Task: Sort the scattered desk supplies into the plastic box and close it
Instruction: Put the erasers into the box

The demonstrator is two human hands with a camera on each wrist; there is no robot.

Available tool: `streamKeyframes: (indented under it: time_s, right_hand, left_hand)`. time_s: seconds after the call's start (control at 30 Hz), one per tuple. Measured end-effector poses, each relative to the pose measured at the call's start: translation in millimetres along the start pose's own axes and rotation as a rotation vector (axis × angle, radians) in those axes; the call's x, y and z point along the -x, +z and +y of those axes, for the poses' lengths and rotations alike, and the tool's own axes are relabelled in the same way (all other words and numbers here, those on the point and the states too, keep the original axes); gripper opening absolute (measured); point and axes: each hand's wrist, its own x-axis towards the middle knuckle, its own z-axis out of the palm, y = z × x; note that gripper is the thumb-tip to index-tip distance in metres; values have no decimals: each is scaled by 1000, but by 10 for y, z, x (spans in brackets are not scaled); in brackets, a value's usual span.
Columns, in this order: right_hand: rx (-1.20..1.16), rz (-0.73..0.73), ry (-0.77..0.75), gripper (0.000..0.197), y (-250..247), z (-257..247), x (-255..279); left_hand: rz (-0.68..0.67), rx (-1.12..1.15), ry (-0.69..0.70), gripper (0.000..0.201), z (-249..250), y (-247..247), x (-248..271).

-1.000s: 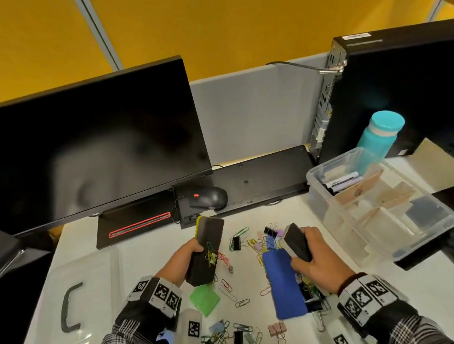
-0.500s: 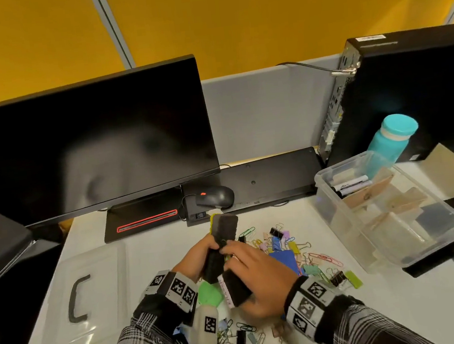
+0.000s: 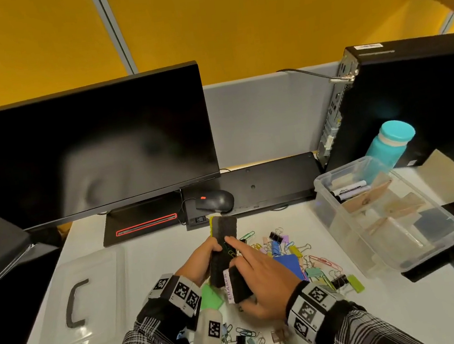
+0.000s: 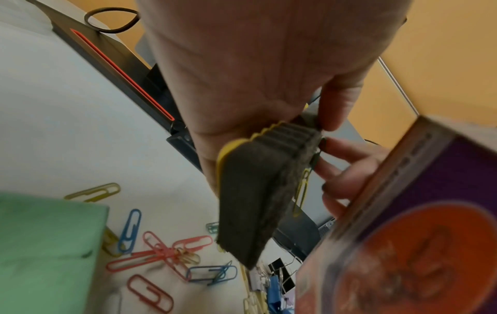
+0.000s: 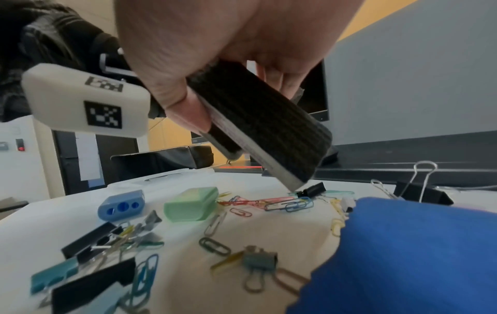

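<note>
My left hand (image 3: 202, 262) grips a black felt eraser with a yellow back (image 3: 224, 245) above the desk, seen close in the left wrist view (image 4: 250, 195). Paper clips (image 3: 230, 252) cling to its felt face; a yellow one (image 4: 302, 191) hangs at its edge. My right hand (image 3: 264, 286) holds a second black eraser labelled ERASER (image 3: 237, 283) (image 5: 258, 127) and its outstretched index finger touches those clips. The clear plastic box (image 3: 426, 245) stands open at the right with markers and card pieces inside. Its lid (image 3: 77, 310) lies flat at the left.
Coloured paper clips and binder clips (image 3: 291, 246) lie scattered under and right of my hands, with a blue pad (image 3: 288, 263), a green case (image 5: 190, 204) and a blue sharpener (image 5: 121, 207). A monitor (image 3: 90, 147), mouse (image 3: 215, 201), computer tower (image 3: 409, 94) and teal bottle (image 3: 389, 142) stand behind.
My right hand has carried its eraser left from above the blue pad to my left hand's eraser, and its index finger now rests on the clips there. The left hand stayed roughly in place.
</note>
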Motion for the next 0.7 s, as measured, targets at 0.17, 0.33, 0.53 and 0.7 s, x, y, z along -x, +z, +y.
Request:
streamKeyframes:
  time_s: [0.17,0.33,0.53,0.7]
  right_hand:
    - [139,-173,-81,61,34,23,82]
    - [96,-183,24,53,-59,37,143]
    - [-358,26,415,69,-302,200,253]
    - [-628,185,554,57,-366,405,280]
  left_hand:
    - [86,-27,25,28,40,-87,-24]
    - [110,-42,55,23,52,-164,-21]
    - [92,-254,108,29,73,-153,131]
    - [78,-479,191,22,-11,-45,134]
